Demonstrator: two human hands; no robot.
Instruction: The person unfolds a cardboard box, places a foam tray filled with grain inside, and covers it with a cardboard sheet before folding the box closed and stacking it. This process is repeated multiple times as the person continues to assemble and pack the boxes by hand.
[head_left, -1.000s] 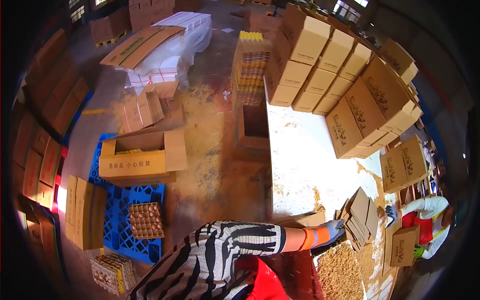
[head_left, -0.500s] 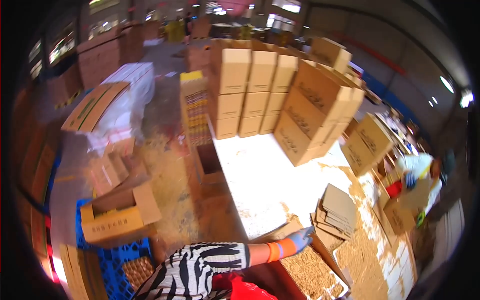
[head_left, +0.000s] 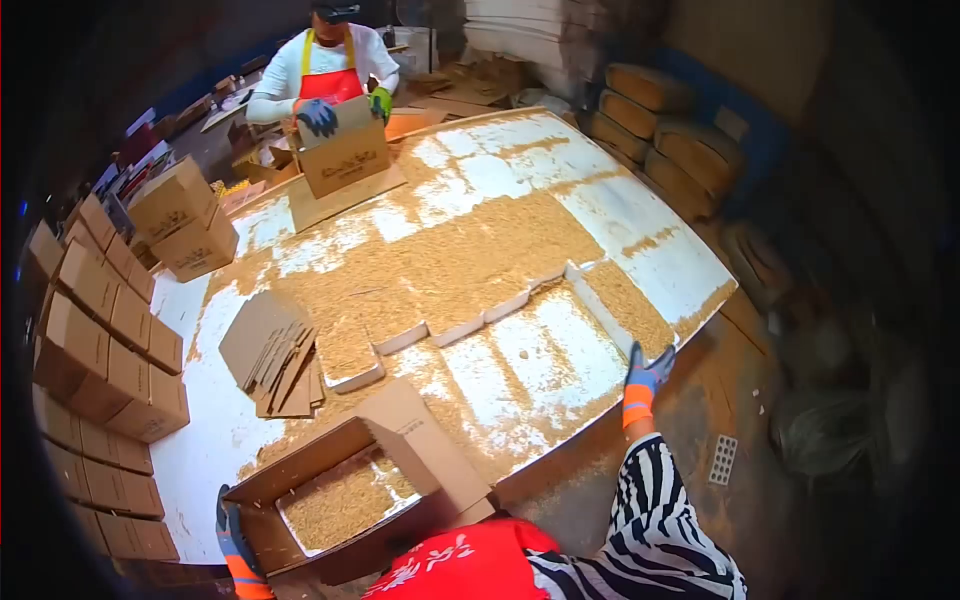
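Observation:
My left hand (head_left: 238, 545), in a grey-blue glove with an orange cuff, grips the left wall of an opened cardboard box (head_left: 345, 440). Inside the box lies a white tray filled with golden husks or shavings (head_left: 345, 500). My right hand (head_left: 648, 375), gloved the same way, is at the near end of another white-walled tray of the same filling (head_left: 628, 310). Its thumb and fingers are spread at that tray's corner; whether they press on it is hard to see.
Flat cardboard pieces (head_left: 270, 350) lie on the white table (head_left: 690, 255), among loose husks (head_left: 470, 245). Stacked cartons (head_left: 120, 350) stand at left. Across the table, a person in a red apron (head_left: 330, 85) handles a carton (head_left: 345, 160). A perforated white piece (head_left: 722, 460) lies on the floor.
The view has swung right, bringing the table's right part and the facing person in front. My right hand has come into sight at a tray; a gloved hand was at the box's far edge before.

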